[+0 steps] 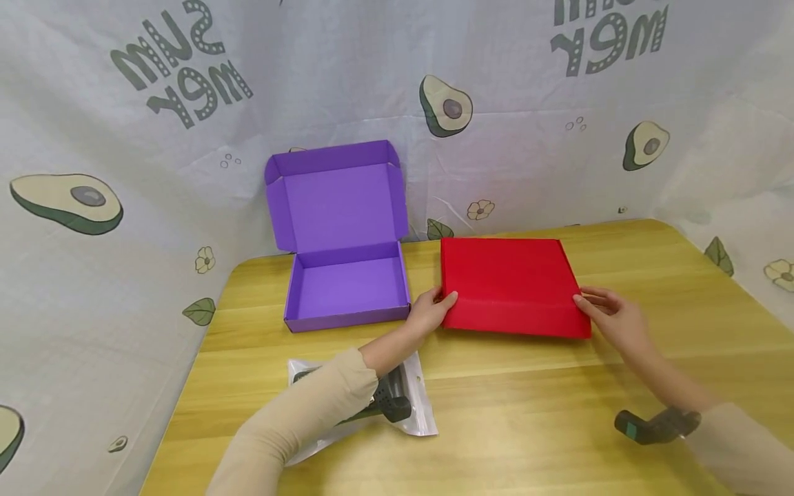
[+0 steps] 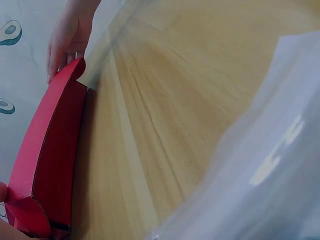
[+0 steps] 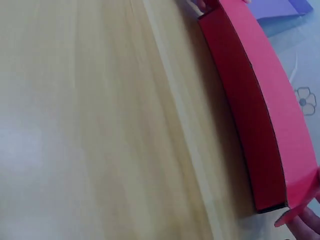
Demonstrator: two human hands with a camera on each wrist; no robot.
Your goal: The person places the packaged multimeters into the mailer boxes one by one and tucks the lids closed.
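Note:
A red cardboard box [image 1: 509, 282] lies on the table, its lid lowered over the front with a narrow dark gap along the front edge. My left hand [image 1: 429, 310] pinches the lid's front left corner, thumb on top. At the front right corner, my right hand [image 1: 614, 322] pinches the lid's edge; its fingers hold the side flap in the right wrist view. Both wrist views show the red front wall [image 3: 245, 120] below the lid's overhanging edge. The box's inside is hidden.
To the left stands an open purple box [image 1: 347, 320], lid upright, nothing visible inside. Beneath my left forearm lies a clear plastic bag [image 1: 424, 413] with a dark device [image 1: 393, 399] inside, partly covered by the sleeve. A patterned curtain [image 1: 527, 172] hangs behind the wooden table [image 1: 496, 427].

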